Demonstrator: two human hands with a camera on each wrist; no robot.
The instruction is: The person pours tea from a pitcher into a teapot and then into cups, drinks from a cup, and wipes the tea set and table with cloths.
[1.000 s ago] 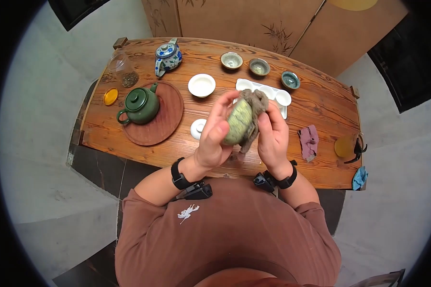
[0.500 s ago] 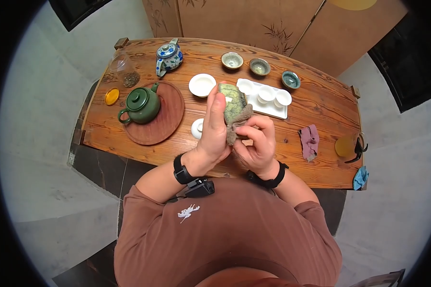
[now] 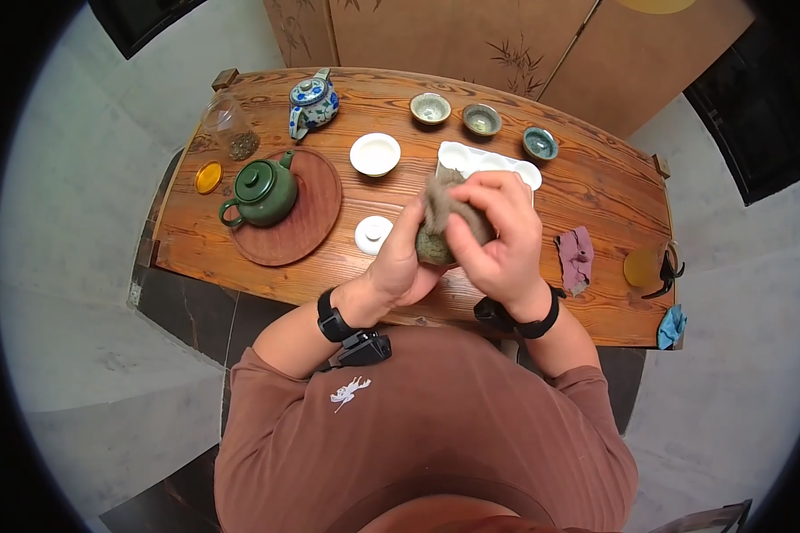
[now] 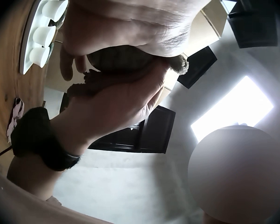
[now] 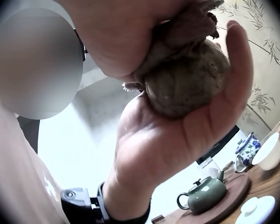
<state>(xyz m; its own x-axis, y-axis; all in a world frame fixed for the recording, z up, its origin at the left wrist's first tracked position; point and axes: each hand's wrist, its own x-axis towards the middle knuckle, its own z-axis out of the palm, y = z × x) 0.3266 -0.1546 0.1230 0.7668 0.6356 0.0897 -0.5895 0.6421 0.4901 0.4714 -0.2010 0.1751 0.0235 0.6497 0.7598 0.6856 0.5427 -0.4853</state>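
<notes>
Over the near edge of the table, my left hand (image 3: 402, 271) cradles a rounded, mottled green object (image 3: 433, 250), its fingers bent around the lower side. From the right wrist view the object (image 5: 184, 88) looks dark and smooth with small bumps; its exact kind I cannot tell. A grey-brown cloth (image 3: 442, 201) covers its upper part. My right hand (image 3: 509, 233) grips that cloth and presses it against the object with thumb and fingers. The left wrist view shows both hands close around it, with most of the object hidden.
A green teapot (image 3: 265, 197) stands on a round wooden tray (image 3: 316, 222) at left. White bowl (image 3: 375, 155), white lid (image 3: 373, 234) and a white tray with cups (image 3: 489, 162) lie beyond the hands. A pink cloth (image 3: 575, 258) and glass pitcher (image 3: 642, 268) are at right.
The object has been turned about in the hands and lowered towards me. My right hand has moved from its lower end up over its top, bringing the cloth along.
</notes>
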